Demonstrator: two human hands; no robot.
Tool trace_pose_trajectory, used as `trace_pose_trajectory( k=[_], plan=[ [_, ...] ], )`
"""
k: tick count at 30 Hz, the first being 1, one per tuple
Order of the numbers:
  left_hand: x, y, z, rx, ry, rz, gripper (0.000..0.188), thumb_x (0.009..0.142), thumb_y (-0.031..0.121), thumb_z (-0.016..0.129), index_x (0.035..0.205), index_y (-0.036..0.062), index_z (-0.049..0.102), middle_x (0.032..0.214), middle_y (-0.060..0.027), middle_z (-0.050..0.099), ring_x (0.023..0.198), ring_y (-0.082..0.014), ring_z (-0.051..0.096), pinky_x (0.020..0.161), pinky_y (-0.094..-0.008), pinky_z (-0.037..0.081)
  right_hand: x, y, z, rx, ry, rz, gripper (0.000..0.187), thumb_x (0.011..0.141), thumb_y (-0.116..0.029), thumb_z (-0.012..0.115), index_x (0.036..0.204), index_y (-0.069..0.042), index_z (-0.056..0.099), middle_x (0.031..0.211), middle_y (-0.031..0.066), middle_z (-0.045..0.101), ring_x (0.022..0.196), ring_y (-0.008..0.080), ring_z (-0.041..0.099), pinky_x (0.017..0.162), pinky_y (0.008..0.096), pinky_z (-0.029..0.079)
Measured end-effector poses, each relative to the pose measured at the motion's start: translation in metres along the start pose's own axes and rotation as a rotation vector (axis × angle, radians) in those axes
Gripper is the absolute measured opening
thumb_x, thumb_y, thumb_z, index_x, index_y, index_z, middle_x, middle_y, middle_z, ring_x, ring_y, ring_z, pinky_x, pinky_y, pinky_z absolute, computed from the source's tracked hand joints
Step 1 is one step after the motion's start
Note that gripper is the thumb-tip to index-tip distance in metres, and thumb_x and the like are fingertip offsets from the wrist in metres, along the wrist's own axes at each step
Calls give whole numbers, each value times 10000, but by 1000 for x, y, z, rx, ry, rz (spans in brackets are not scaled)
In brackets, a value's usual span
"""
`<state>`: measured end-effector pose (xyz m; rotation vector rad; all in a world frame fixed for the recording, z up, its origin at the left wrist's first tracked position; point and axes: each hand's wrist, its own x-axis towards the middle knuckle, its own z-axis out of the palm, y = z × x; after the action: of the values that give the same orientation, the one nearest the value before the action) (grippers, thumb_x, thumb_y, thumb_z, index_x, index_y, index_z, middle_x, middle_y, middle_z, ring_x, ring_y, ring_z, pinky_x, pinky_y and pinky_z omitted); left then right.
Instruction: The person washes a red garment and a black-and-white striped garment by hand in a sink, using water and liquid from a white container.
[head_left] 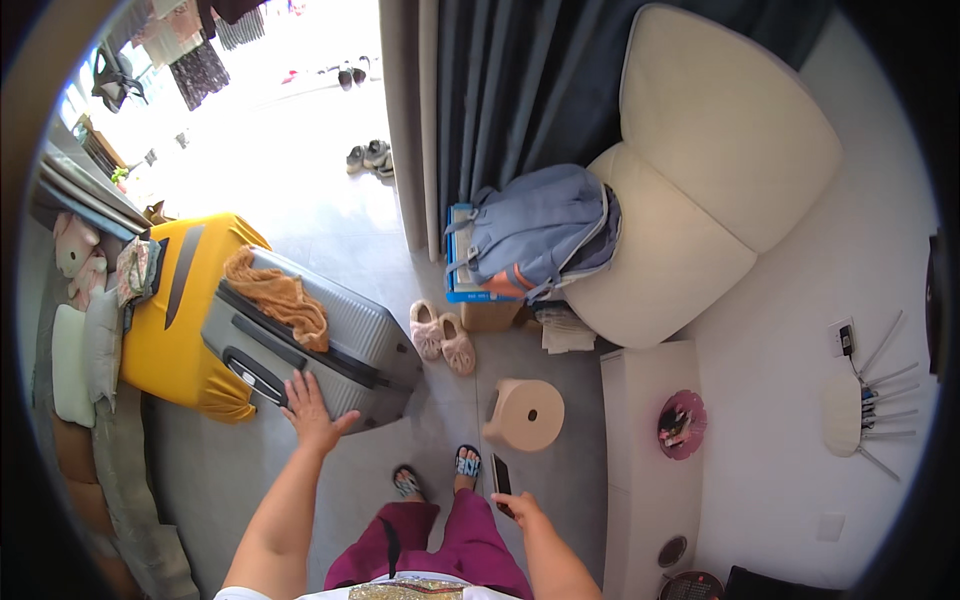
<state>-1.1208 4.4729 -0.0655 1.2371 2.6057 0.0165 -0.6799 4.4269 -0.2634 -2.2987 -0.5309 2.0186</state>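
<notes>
On ribbed grey suitcase point(320, 345), left hand point(312, 410) lies flat; right hand point(520, 510) grips slim phone point(501, 478).

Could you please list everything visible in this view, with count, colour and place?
suitcase: 1, grey, on floor, under left hand
cover: 1, yellow, partly over suitcase
cloth: 1, orange-brown, on suitcase
backpack: 1, blue-grey, against chair
chair: 1, cream, upper right
slippers: 2, pink, fluffy, on floor beside suitcase
stool: 1, beige, near feet
curtain: 1, dark, top centre
phone: 1, dark, in right hand
left hand: on suitcase
right hand: holds phone
</notes>
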Motion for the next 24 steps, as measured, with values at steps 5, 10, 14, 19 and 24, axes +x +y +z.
trace_pose_trajectory(
  k=[5,10,14,19,24],
  plan=[
    [53,-39,-69,6,25,93,1167,592,486,786,1473,96,127,1543,-112,58,1418,-338,21,1054,-638,115,-110,-113,25,0,144,-13,651,560,-237,862,983,132,530,843,139,645,687,222,619,652,365,495],
    [97,-81,-78,39,73,137,1129,603,364,786,1479,124,117,1544,-97,77,1421,-335,31,1060,-626,125,-59,-95,43,119,306,0,654,527,-254,878,960,117,558,875,164,646,738,226,623,692,379,492],
    [109,-81,-48,54,151,140,1109,591,303,763,1477,118,122,1543,-94,86,1419,-341,47,1066,-616,130,3,-78,42,155,551,54,749,527,-243,877,1047,142,500,888,187,640,761,246,635,709,375,499],
    [99,-70,-43,154,187,128,1098,606,429,728,1472,95,142,1536,-114,125,1416,-352,68,1053,-624,134,108,-84,52,44,706,48,943,538,-272,864,1231,135,371,1048,259,596,888,341,632,783,389,520],
    [51,-25,-36,177,215,156,1026,705,515,644,1465,42,142,1527,-163,129,1411,-360,87,1096,-545,94,160,-138,58,-133,741,131,1086,592,-321,822,1403,28,192,1245,286,450,1084,396,536,892,442,493]
  ],
)
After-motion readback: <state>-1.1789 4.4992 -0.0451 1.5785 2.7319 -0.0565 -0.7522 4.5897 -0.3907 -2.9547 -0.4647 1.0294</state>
